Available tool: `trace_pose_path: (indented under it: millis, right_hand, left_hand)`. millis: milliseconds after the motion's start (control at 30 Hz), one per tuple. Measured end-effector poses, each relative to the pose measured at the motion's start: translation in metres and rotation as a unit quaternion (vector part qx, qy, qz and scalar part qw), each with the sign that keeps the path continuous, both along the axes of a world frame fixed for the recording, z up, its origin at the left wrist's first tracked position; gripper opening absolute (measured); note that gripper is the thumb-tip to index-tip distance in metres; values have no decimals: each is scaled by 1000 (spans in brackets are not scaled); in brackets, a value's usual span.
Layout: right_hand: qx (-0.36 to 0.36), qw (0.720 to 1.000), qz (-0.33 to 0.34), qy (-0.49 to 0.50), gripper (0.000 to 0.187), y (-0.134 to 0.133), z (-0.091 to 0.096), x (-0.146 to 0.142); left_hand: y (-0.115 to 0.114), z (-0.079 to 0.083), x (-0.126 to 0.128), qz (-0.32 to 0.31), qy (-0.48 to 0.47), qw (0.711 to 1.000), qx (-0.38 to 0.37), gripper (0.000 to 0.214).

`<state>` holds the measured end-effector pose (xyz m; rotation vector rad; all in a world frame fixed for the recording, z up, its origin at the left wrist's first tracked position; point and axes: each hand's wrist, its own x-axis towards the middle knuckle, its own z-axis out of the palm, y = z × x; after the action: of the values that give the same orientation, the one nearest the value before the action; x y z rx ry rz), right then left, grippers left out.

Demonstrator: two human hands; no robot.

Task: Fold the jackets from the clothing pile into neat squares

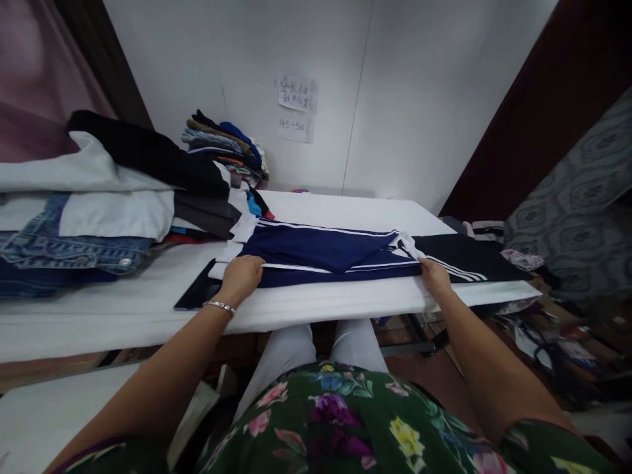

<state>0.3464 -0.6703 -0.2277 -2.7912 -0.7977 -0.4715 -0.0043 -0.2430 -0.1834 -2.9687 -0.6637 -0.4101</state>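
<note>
A navy jacket with white stripes and white cuffs lies folded lengthwise across the white-covered table. My left hand, with a bracelet on its wrist, pinches the near edge close to the cuffs. At the other end, my right hand is closed on the near edge beside the white-trimmed collar. The jacket's near edge runs fairly straight between both hands. Under and beyond my right hand lies a black garment with white stripes. Part of a dark flat item shows beside my left hand.
A loose heap of clothes, with black, white and denim pieces, covers the table's left side. Behind it stands a folded clothes stack against the wall. Handwritten paper notes hang on the wall. Clutter fills the lower right.
</note>
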Motion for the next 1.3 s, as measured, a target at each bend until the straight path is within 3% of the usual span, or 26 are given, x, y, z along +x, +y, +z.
trace_pose_path:
  millis: [200,333,433,567,700,800,1033,1300]
  right_hand:
    - [-11,1000,1,13,41,1,6,-3]
    - [5,1000,21,14,46,21,17,-3]
    - [46,992,110,31,50,58,19,-12]
    - [94,958,264,54,48,111,12,-37]
    - [64,939,333,63,48,139,2,-53]
    - [41,934,348,72,44,145,-5,-54]
    - [69,934,344,67,38,150,-16,-46]
    - [79,924,363,87,44,151,-5,-63]
  left_hand:
    - [5,8,-2,17,55,997,-58,38]
    - [10,17,3,45,76,991,-102,41]
    - [9,22,14,46,39,993,-99,41]
    - [5,22,34,-25,8,997,-70,38]
    - [6,18,52,-80,39,996,-31,43]
    - [11,14,61,-91,72,993,-16,46]
    - [18,11,73,-84,113,990,-23,44]
    - [20,15,73,-78,121,990,-8,44]
